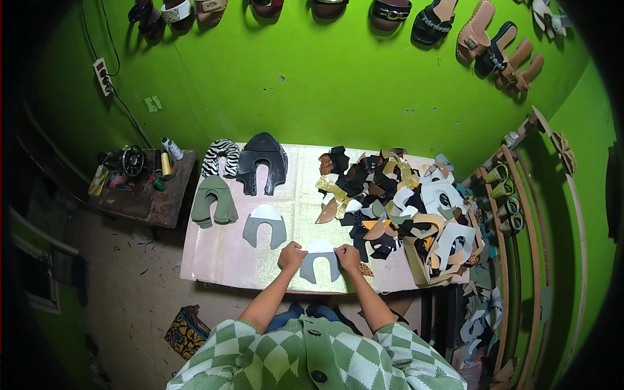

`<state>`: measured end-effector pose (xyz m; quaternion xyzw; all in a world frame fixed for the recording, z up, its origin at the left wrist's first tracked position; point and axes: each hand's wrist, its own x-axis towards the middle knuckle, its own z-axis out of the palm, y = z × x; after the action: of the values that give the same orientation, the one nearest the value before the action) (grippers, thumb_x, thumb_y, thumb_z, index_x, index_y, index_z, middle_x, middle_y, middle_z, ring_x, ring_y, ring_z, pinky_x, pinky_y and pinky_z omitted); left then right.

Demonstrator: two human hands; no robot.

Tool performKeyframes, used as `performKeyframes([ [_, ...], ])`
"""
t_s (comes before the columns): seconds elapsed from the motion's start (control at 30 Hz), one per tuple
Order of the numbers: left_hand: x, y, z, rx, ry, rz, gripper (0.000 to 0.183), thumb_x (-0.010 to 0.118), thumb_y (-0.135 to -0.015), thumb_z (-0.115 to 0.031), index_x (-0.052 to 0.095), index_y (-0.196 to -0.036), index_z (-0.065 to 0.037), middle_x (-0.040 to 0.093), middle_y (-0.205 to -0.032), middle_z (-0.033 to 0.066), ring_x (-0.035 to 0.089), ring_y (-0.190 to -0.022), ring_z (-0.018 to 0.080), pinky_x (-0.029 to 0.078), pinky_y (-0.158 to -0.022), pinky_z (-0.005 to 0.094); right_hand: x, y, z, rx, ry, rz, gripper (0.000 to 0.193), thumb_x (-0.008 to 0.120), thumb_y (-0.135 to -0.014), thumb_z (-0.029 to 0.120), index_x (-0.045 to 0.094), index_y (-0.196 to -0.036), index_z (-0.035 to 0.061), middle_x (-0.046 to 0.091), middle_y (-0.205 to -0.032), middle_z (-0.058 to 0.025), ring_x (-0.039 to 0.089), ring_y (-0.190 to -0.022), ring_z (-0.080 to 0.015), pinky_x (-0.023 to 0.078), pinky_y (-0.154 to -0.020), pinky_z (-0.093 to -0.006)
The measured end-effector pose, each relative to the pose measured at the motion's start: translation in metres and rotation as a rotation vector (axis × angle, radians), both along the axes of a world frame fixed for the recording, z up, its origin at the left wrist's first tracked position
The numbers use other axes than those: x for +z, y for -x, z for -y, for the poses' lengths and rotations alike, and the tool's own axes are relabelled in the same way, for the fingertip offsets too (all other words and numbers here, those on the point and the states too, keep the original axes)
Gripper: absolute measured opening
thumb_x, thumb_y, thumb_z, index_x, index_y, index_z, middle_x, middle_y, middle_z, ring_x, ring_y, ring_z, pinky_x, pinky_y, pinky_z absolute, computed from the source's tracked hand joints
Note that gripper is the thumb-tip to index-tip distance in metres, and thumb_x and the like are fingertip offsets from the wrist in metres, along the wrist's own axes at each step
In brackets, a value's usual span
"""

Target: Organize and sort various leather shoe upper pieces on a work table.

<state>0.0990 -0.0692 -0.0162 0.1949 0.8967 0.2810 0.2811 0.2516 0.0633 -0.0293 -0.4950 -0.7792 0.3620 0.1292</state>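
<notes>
At the table's front edge, my left hand (294, 257) pinches the left side of a grey horseshoe-shaped shoe upper piece (312, 265), which has a white band along its curved far edge. My right hand (348, 257) has its fingers closed on the opposite side of the same piece. Its two legs point toward me. Just beyond my left hand lies a similar grey and white upper piece (277, 231). Farther left are a stack of olive green upper pieces (208, 207), a zebra-striped stack (212, 158) and a black glossy stack (276, 151).
Mixed scraps (364, 179) heap over the table's right half, beside a scrap-filled box (416, 263). A sewing machine (132, 160) and thread spools (174, 149) stand on a side table at left. Sandals (434, 23) hang on the green wall. A wooden rack (500, 260) stands right.
</notes>
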Motion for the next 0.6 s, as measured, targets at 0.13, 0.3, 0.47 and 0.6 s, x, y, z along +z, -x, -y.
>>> performKeyframes([
  [0.13, -0.002, 0.0, 0.0, 0.019, 0.015, -0.008, 0.032, 0.077, -0.067, -0.028, 0.063, -0.092, -0.012, 0.068, -0.085, 0.0052, 0.065, -0.083, 0.0224, 0.051, -0.07, 0.0351, 0.0, -0.001, -0.002, 0.025, 0.037, 0.004, 0.029, 0.068, -0.075, 0.029, 0.068, -0.08, 0.0011, 0.065, -0.07, -0.0142, 0.063, -0.064, -0.0254, 0.048, -0.061, -0.034],
  [0.3, -0.012, -0.001, 0.002, 0.031, -0.015, -0.008, 0.033, 0.078, -0.065, -0.028, 0.063, -0.09, -0.012, 0.068, -0.083, 0.0045, 0.065, -0.08, 0.0224, 0.051, -0.067, 0.0351, -0.003, -0.004, -0.007, 0.076, 0.041, 0.009, 0.026, 0.069, -0.074, 0.028, 0.068, -0.079, 0.0025, 0.065, -0.07, -0.0121, 0.063, -0.064, -0.0246, 0.048, -0.061, -0.0335],
  [0.47, -0.012, -0.003, -0.002, 0.051, -0.004, -0.046, 0.031, 0.078, -0.063, -0.028, 0.064, -0.086, -0.012, 0.068, -0.081, 0.0045, 0.065, -0.079, 0.0218, 0.05, -0.068, 0.0358, 0.001, -0.003, -0.005, 0.071, 0.045, 0.003, 0.025, 0.069, -0.075, 0.028, 0.067, -0.078, 0.0034, 0.065, -0.068, -0.0113, 0.063, -0.064, -0.0249, 0.048, -0.061, -0.0339],
  [0.6, -0.018, -0.002, -0.003, 0.025, 0.049, -0.134, 0.032, 0.077, -0.063, -0.028, 0.063, -0.087, -0.012, 0.068, -0.08, 0.0054, 0.065, -0.078, 0.0241, 0.051, -0.067, 0.0366, 0.006, 0.003, 0.001, 0.113, -0.033, 0.048, 0.022, 0.067, -0.076, 0.026, 0.063, -0.074, 0.0039, 0.063, -0.068, -0.0116, 0.063, -0.067, -0.027, 0.048, -0.063, -0.0351],
])
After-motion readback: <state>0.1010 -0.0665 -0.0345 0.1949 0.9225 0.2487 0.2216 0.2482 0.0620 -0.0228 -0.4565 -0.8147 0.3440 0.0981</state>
